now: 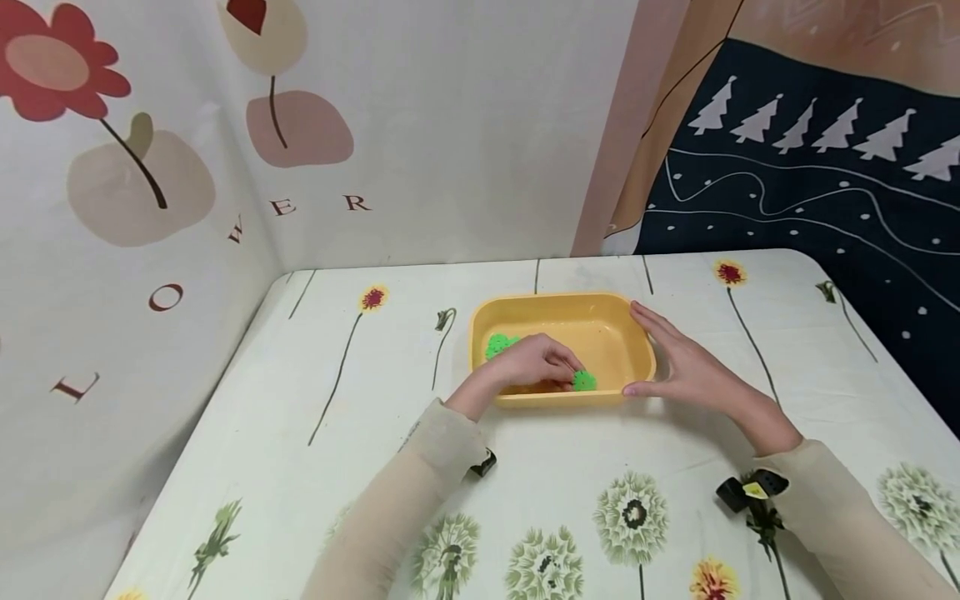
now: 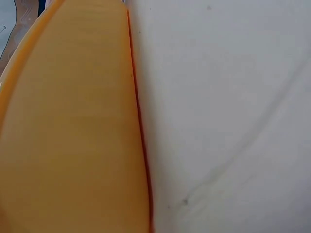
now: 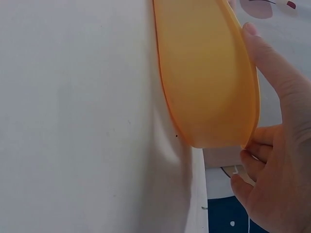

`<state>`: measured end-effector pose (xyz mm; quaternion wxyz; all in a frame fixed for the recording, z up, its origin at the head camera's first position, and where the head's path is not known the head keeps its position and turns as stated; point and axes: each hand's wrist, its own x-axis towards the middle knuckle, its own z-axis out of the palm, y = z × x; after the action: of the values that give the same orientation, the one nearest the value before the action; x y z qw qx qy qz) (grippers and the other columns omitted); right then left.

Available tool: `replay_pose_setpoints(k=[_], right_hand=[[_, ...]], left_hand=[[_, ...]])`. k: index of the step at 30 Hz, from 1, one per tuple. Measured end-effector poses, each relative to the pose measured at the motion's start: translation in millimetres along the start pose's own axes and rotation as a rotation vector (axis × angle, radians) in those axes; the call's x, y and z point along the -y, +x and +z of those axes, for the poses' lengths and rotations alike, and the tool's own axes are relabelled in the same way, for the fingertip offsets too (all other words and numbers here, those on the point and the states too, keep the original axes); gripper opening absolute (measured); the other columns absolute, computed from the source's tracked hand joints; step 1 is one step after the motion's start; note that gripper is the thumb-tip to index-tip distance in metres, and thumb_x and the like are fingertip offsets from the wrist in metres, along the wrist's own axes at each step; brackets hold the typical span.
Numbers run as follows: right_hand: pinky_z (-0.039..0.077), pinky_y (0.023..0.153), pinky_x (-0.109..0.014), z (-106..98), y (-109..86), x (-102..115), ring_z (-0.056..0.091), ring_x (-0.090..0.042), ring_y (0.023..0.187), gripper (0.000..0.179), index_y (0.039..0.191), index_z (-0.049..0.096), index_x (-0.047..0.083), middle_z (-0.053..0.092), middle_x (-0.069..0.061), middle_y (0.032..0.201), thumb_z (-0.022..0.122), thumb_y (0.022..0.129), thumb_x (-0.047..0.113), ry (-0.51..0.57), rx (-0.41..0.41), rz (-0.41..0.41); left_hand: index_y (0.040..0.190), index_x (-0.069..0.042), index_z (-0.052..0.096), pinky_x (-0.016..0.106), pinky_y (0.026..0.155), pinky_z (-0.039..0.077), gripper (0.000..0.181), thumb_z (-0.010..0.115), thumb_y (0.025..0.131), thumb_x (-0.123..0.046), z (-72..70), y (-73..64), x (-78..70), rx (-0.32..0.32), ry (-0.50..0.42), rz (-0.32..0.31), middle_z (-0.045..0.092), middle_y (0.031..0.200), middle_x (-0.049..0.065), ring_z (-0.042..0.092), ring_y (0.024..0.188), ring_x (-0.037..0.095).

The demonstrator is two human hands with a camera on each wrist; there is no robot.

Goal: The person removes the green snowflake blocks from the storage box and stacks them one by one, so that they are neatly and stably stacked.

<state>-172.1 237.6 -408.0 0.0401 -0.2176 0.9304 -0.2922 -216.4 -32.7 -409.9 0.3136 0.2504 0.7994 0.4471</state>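
On the counter [image 1: 277,492], the tray [image 1: 603,329] has green lumps [image 1: 498,344] at 9 o'clock. Next, the left hand [image 1: 531,363], reaching in from 7 o'clock, seems to pinch another lump [image 1: 585,382] at 5 o'clock; a light fingertip pinch should suit it. At 3 o'clock the right hand [image 1: 686,371] grips the tray's end; a firm hold there should stop it sliding
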Motion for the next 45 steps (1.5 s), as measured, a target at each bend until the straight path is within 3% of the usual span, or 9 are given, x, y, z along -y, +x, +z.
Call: replay_pose_setpoints(k=[12, 18, 23, 33, 38, 43, 45], right_hand=[[0.026, 0.115, -0.068, 1.8, -0.3, -0.4, 0.018, -0.041, 0.153, 0.115, 0.16, 0.016, 0.008, 0.012, -0.01, 0.169, 0.084, 0.076, 0.046, 0.012, 0.005, 0.001], [0.026, 0.114, -0.069, 0.9, -1.3, -0.4, 0.018, -0.041, 0.153, 0.115, 0.16, 0.016, 0.008, 0.012, -0.009, 0.169, 0.084, 0.076, 0.047, 0.012, 0.003, -0.003], [0.026, 0.114, -0.07, 0.3, -1.7, -0.5, 0.019, -0.041, 0.152, 0.115, 0.16, 0.015, 0.009, 0.012, -0.01, 0.169, 0.084, 0.076, 0.046, 0.011, 0.001, -0.003], [0.025, 0.114, -0.07, -0.4, -1.5, -0.3, 0.018, -0.041, 0.153, 0.116, 0.161, 0.014, 0.009, 0.012, -0.011, 0.169, 0.084, 0.076, 0.047, 0.012, 0.005, -0.002], [0.025, 0.114, -0.069, -0.5, -1.1, -0.9, 0.018, -0.041, 0.153, 0.115, 0.161, 0.013, 0.009, 0.01, -0.009, 0.169, 0.084, 0.077, 0.046, 0.011, 0.008, -0.006], [0.025, 0.115, -0.069, -0.8, 0.0, -0.7, 0.017, -0.041, 0.153, 0.116, 0.161, 0.013, 0.009, 0.01, -0.009, 0.169, 0.084, 0.077, 0.046, 0.007, 0.009, -0.008], [0.025, 0.115, -0.069, -1.0, 0.1, -0.3, 0.017, -0.041, 0.153, 0.116, 0.161, 0.013, 0.009, 0.011, -0.011, 0.169, 0.084, 0.077, 0.046, 0.008, 0.01, -0.007]], left_hand=[[0.115, -0.002, 0.072, 0.027, 0.074, 0.061, 0.022, 0.061, 0.096, -0.008, -10.8, -3.8, -0.1, -0.154, -0.063, -0.03, 0.078, 0.094, 0.014, 0.075, 0.082, 0.02], [0.117, 0.0, 0.07, 0.036, 0.08, 0.062, 0.024, 0.062, 0.097, -0.008, -20.9, -10.1, -4.1, -0.207, -0.164, -0.057, 0.077, 0.097, 0.018, 0.076, 0.09, 0.029], [0.116, 0.002, 0.07, 0.042, 0.084, 0.061, 0.023, 0.064, 0.096, -0.007, -31.1, -17.9, -6.0, -0.246, -0.231, -0.054, 0.076, 0.1, 0.02, 0.075, 0.092, 0.033], [0.12, -0.001, 0.069, 0.049, 0.093, 0.057, 0.025, 0.063, 0.097, -0.008, -51.4, -32.6, -6.0, -0.321, -0.253, -0.022, 0.075, 0.104, 0.021, 0.069, 0.106, 0.042], [0.122, -0.001, 0.068, 0.049, 0.093, 0.057, 0.026, 0.063, 0.097, -0.007, -60.0, -38.2, -2.9, -0.368, -0.272, -0.036, 0.075, 0.105, 0.021, 0.069, 0.107, 0.042], [0.122, -0.001, 0.068, 0.049, 0.095, 0.056, 0.027, 0.063, 0.096, -0.007, -67.5, -46.5, -1.0, -0.414, -0.276, -0.039, 0.074, 0.106, 0.023, 0.075, 0.092, 0.028], [0.122, -0.001, 0.068, 0.046, 0.094, 0.057, 0.027, 0.064, 0.096, -0.007, -70.0, -49.7, -0.5, -0.429, -0.274, -0.04, 0.075, 0.106, 0.022, 0.075, 0.093, 0.029]])
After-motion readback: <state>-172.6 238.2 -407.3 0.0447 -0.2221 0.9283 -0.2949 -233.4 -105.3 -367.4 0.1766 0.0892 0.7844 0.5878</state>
